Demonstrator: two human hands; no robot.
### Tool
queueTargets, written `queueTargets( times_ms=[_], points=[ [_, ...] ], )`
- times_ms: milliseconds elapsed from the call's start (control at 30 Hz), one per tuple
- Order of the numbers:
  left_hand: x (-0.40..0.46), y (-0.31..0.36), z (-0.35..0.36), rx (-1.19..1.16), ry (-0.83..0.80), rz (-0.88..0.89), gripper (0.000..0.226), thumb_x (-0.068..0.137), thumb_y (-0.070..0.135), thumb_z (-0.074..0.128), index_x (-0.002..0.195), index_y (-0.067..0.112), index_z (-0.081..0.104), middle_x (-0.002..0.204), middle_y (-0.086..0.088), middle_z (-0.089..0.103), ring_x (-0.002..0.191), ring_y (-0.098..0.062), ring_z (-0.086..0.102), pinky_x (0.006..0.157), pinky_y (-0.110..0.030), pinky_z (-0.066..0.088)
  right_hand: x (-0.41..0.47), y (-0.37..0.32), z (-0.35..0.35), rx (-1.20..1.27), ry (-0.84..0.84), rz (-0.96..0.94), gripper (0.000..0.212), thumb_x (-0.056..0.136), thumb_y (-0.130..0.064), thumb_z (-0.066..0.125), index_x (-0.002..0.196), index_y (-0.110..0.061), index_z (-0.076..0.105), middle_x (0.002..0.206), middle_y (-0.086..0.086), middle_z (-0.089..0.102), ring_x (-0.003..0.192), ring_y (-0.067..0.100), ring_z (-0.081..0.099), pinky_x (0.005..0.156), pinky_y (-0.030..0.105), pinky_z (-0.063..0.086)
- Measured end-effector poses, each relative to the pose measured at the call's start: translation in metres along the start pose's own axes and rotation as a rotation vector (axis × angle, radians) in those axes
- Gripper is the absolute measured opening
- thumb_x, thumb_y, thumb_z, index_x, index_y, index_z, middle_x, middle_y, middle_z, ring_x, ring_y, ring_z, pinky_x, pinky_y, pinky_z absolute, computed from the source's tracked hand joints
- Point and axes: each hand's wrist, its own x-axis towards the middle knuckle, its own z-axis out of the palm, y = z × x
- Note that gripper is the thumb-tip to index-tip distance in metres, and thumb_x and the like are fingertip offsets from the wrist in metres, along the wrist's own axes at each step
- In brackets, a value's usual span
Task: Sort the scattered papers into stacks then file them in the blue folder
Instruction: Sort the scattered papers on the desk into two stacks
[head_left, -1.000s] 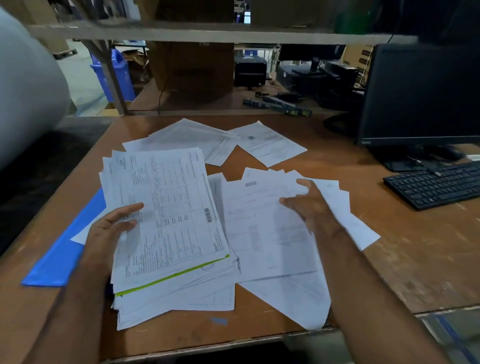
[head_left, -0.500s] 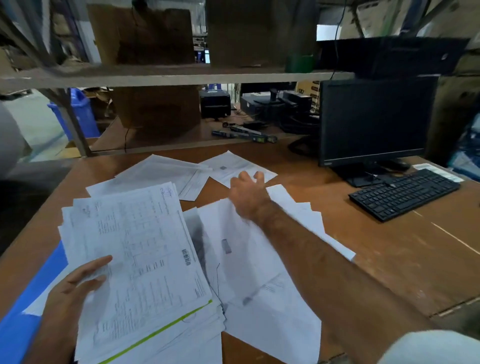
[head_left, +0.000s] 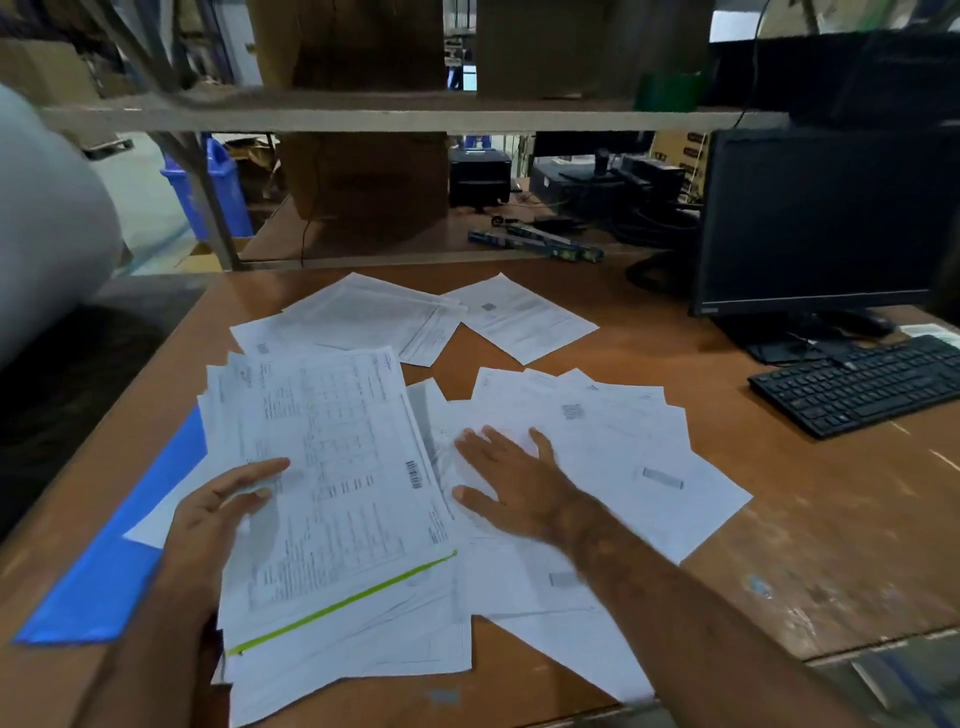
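The desk (head_left: 779, 519) carries the scattered papers; the blue folder (head_left: 119, 545) lies at eight o'clock, partly under them. The gathered stack (head_left: 332, 483) sits at center-left, loose sheets (head_left: 613, 467) fan toward three o'clock, and two more lots lie at twelve. Sorting looks underway. The left hand (head_left: 218, 519) pinches the stack's edge with its thumb on top; the right hand (head_left: 511, 480) presses flat with spread fingers. Next, it probably must lift one sheet.

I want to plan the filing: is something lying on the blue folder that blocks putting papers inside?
Yes. The stack of papers held by the left hand overlaps the blue folder on its right side.
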Motion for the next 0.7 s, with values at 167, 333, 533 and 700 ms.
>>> queueTargets(
  times_ms=[167,333,533,700],
  points=[
    [-0.003,0.005,0.003,-0.072,0.009,-0.043,0.032,0.096,-0.009,0.053,0.114,0.007,0.074,0.133,-0.004,0.065,0.114,-0.015,0.062,0.081,-0.019,0.047,-0.02,0.009,-0.017,-0.031,0.204,0.178,0.066,0.1,-0.066,0.029,0.16,-0.046,0.009,0.171,-0.006,0.004,0.157,0.026,0.009,0.119,0.061,0.017],
    [-0.009,0.005,0.004,-0.093,0.001,-0.007,0.032,0.095,-0.01,0.054,0.12,0.0,0.071,0.13,-0.004,0.067,0.115,-0.016,0.063,0.081,-0.017,0.055,-0.049,0.038,-0.05,0.094,-0.014,0.685,0.082,0.087,-0.067,0.061,0.152,-0.029,0.029,0.145,0.016,0.043,0.128,0.041,0.047,0.101,0.047,0.045],
    [-0.001,0.011,0.007,-0.099,-0.096,0.027,0.032,0.095,-0.01,0.055,0.117,0.005,0.074,0.123,0.004,0.073,0.115,-0.011,0.067,0.09,-0.022,0.055,-0.044,0.051,-0.055,0.394,0.055,0.657,0.095,0.074,-0.054,0.084,0.153,-0.033,0.035,0.143,0.015,0.045,0.128,0.035,0.052,0.103,0.041,0.046],
    [0.01,0.008,0.012,-0.09,-0.127,-0.001,0.036,0.095,-0.01,0.055,0.119,0.009,0.075,0.123,0.003,0.073,0.111,-0.011,0.069,0.086,-0.021,0.057,-0.031,0.077,-0.047,0.602,0.247,0.44,0.03,0.076,-0.027,0.078,0.1,-0.045,0.073,0.119,-0.022,0.068,0.119,0.009,0.061,0.108,0.028,0.044]
  ],
)
